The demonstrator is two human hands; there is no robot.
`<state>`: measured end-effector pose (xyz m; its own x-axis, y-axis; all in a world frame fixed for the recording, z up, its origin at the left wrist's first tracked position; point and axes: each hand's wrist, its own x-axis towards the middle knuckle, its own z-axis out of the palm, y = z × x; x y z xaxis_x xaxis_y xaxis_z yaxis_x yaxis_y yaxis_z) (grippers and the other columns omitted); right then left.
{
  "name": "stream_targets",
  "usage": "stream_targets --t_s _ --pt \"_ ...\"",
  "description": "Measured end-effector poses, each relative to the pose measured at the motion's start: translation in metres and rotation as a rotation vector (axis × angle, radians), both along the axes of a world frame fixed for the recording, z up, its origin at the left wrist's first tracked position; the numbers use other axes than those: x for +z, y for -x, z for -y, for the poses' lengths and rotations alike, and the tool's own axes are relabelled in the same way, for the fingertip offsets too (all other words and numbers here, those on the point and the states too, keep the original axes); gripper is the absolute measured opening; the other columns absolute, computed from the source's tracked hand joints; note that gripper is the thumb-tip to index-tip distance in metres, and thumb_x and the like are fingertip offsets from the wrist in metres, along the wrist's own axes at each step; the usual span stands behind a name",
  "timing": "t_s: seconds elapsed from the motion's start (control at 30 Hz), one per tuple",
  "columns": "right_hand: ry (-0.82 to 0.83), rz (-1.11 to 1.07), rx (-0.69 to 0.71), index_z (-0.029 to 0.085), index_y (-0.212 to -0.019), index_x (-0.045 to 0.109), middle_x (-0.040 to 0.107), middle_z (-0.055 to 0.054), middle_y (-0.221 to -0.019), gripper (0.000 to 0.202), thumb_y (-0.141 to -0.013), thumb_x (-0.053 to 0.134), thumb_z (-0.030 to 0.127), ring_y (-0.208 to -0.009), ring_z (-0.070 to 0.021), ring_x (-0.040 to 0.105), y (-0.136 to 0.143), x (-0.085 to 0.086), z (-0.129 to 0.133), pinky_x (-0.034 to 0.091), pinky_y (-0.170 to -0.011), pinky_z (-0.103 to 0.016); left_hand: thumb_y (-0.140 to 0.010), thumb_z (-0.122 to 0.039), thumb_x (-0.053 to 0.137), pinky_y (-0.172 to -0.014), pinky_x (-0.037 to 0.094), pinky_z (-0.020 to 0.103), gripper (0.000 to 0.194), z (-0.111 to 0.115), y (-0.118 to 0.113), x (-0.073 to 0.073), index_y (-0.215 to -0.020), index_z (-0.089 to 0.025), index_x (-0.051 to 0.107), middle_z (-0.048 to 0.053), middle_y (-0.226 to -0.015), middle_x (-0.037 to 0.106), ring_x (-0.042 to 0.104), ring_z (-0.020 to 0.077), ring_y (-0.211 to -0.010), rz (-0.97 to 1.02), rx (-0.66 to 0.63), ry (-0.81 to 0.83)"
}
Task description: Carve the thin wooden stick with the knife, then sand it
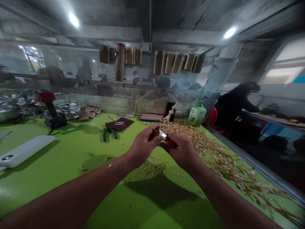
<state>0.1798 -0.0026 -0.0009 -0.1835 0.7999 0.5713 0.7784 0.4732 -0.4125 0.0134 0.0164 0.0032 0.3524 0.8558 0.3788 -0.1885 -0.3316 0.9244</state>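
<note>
Bright green covers the worktable (71,171), set in a concrete-ceilinged room before a perforated metal screen (145,90), along whose top hang wooden pieces (159,62). In the head view, the left hand (144,143) is curled around the lower end of a pale carved wooden piece (169,114), which tilts up and away above the table. The right hand (183,149) is closed on a red-handled tool (171,143), its shiny metal part close to the left thumb. Wood shavings (200,136) lie heaped beyond the hands and trail down the table's right side; finer chips (152,168) are scattered below the hands. A green-tinted bottle (197,114) stands at the far edge of the heap. Left of the hands are dark-handled pliers (110,133), touching a dark brown sheet (122,124), then a green cutter (73,129) and a long white device (27,151). At right, beyond the table, a person in dark clothing (234,106) sits on a red chair (212,117).
</note>
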Motion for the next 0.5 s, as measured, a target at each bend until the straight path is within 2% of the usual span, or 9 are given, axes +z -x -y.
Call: stream_targets --t_s 0.13,0.3,0.5 --pt "-0.030 0.016 0.001 0.020 -0.066 0.045 0.048 0.003 -0.061 0.026 -0.082 0.061 0.033 -0.057 -0.0111 0.040 0.0015 -0.0011 0.0007 0.027 -0.053 -0.024 -0.084 -0.031 0.060 -0.068 0.041 0.025 0.039 -0.0011 -0.0005 -0.0015 -0.119 -0.014 0.058 0.006 -0.095 0.063 0.052 0.0132 -0.078 -0.010 -0.007 -0.059" --pt "-0.058 0.015 0.000 0.020 -0.066 0.044 0.046 0.003 -0.061 0.028 -0.083 0.061 0.034 -0.057 -0.0109 0.039 0.0024 -0.0025 0.0015 0.026 -0.054 -0.024 -0.084 -0.030 0.060 -0.070 0.042 0.026 0.038 -0.0017 -0.0014 -0.0016 -0.117 -0.013 0.058 0.005 -0.087 0.063 0.052 0.0128 -0.074 -0.023 0.007 -0.057" --pt "-0.064 -0.007 0.017 0.020 -0.067 0.045 0.047 0.003 -0.062 0.028 -0.085 0.059 0.035 -0.057 -0.0109 0.039 0.0030 -0.0032 0.0022 0.027 -0.053 -0.024 -0.083 -0.031 0.059 -0.070 0.044 0.028 0.041 0.0002 -0.0012 0.0006 -0.120 -0.013 0.058 0.008 -0.093 0.065 0.055 0.0160 -0.081 -0.054 0.042 -0.074"
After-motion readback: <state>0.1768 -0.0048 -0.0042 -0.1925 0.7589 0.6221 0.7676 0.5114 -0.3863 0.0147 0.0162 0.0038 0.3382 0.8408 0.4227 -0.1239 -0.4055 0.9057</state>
